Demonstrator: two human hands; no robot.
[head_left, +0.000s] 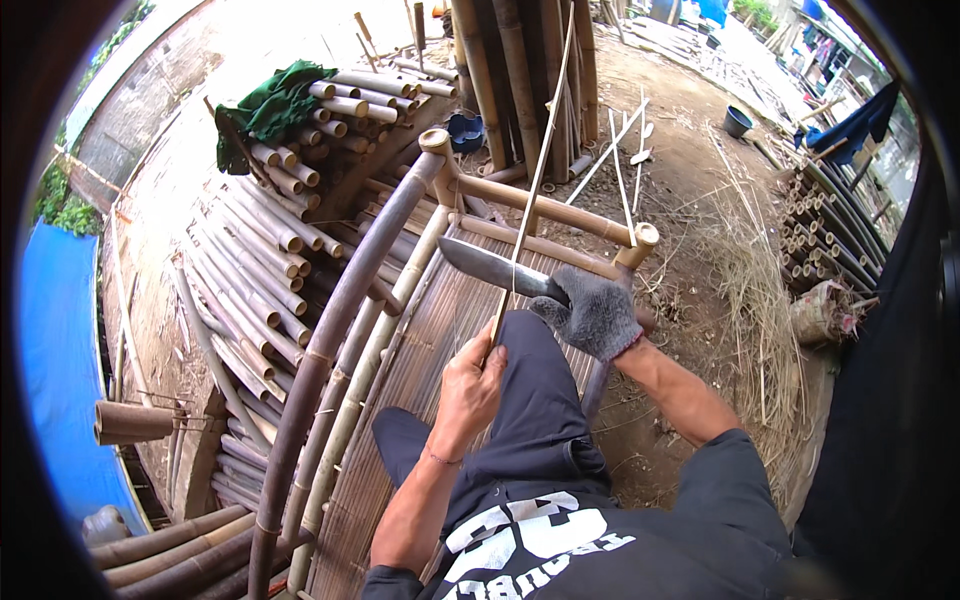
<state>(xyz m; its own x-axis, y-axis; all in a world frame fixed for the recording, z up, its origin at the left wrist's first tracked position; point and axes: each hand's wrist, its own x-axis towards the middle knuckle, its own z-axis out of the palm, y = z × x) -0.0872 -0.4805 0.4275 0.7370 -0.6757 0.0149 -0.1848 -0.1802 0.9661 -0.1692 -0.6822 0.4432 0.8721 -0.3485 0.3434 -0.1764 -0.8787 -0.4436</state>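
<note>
My left hand [472,380] is bare and pinches the lower end of a long thin bamboo strip [535,180] that rises up and away toward the standing poles. My right hand [597,312] wears a grey knit glove and grips the handle of a broad knife [490,268]. The blade points left and lies across the strip just above my left hand. Both hands are over my dark-trousered lap, where I sit on a slatted bamboo bench [420,340].
A stack of cut bamboo poles [270,250] with a green cloth [270,105] on top lies to the left. Upright poles [520,70] stand ahead. Loose shavings and strips [745,270] cover the ground at right. A blue tarp [55,350] is far left.
</note>
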